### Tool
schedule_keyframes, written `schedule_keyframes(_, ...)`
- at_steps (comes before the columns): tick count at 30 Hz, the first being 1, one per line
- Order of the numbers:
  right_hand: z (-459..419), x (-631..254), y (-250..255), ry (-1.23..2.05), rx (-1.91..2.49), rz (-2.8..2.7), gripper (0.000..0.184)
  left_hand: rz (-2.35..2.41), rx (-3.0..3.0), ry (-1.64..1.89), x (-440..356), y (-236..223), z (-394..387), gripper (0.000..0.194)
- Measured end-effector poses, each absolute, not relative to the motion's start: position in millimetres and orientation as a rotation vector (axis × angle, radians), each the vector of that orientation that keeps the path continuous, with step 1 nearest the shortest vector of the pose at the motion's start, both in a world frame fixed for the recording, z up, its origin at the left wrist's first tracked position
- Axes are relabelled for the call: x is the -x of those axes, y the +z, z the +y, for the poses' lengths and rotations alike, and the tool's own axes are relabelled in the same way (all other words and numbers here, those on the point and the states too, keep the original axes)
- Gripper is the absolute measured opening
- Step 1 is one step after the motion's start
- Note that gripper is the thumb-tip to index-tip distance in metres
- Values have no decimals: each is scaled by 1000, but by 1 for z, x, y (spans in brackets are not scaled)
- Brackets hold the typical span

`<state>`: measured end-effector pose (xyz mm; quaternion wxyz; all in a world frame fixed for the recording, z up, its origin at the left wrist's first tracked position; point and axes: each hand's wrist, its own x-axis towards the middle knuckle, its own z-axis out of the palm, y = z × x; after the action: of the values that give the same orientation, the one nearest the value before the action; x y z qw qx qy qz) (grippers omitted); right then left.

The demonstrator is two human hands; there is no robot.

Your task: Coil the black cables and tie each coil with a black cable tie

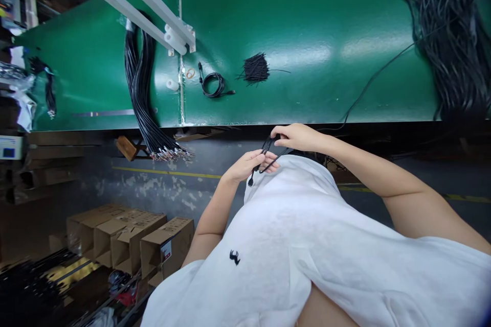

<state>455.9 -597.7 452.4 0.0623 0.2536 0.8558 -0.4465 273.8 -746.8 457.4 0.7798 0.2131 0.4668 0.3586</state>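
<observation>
A black cable [266, 145] is gathered in loops between my hands, just off the table's front edge. My left hand [251, 163] pinches the loops from below, and a plug end hangs beneath its fingers. On the upper part of the loops, my right hand [297, 137] has its thumb and fingers closed. One strand runs from near my right hand over the table edge toward a big heap of black cables [448, 36]. A coiled cable [213, 84] and a pile of short black ties [255, 68] lie on the table ahead.
The green table [307, 15] spans the view. A thick cable bundle [140, 71] hangs over its edge at left, near white posts [153, 5]. Rubber bands [190, 73] and a white roller [172, 85] lie nearby. Cardboard boxes [169, 245] stand on the floor at lower left.
</observation>
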Motion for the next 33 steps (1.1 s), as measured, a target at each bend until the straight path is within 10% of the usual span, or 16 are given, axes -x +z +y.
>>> schedule_keyframes(13,-614,-445,488,-551,-354,2917,29,1029,-531,781,-274,450,-745,42)
schedule_keyframes(33,-579,-468,460,-1539,-467,2918,29,909,-336,941,-277,461,-746,32)
